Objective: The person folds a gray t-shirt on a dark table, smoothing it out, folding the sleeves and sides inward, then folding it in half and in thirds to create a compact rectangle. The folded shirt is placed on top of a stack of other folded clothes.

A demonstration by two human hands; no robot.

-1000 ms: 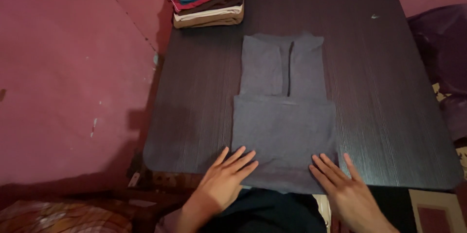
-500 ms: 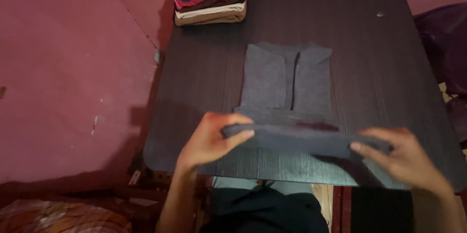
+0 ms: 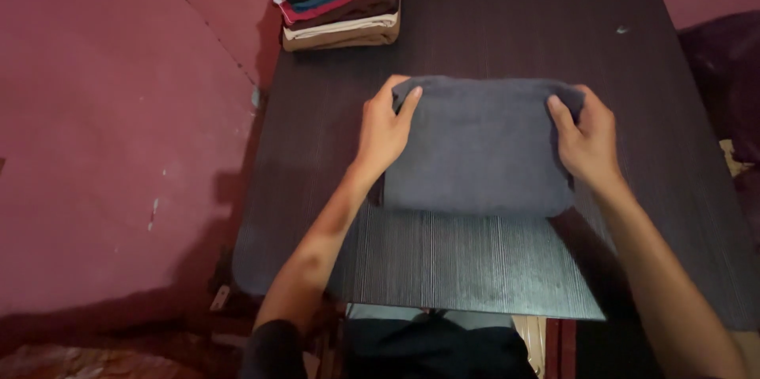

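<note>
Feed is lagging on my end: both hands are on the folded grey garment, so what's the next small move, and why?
Probably press and smooth the grey garment flat. The left hand and right hand grip its far corners, the fold looks complete, and its near edge looks puffy on the dark table.

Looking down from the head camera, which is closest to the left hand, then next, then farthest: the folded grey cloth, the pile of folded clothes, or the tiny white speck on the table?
From the left hand:
1. Folded grey cloth garment: under its fingers, at the table's middle.
2. Stack of folded clothes in black, blue, red, brown and tan: at the far left corner.
3. Small white speck: far right side of the dark wooden table.
</note>
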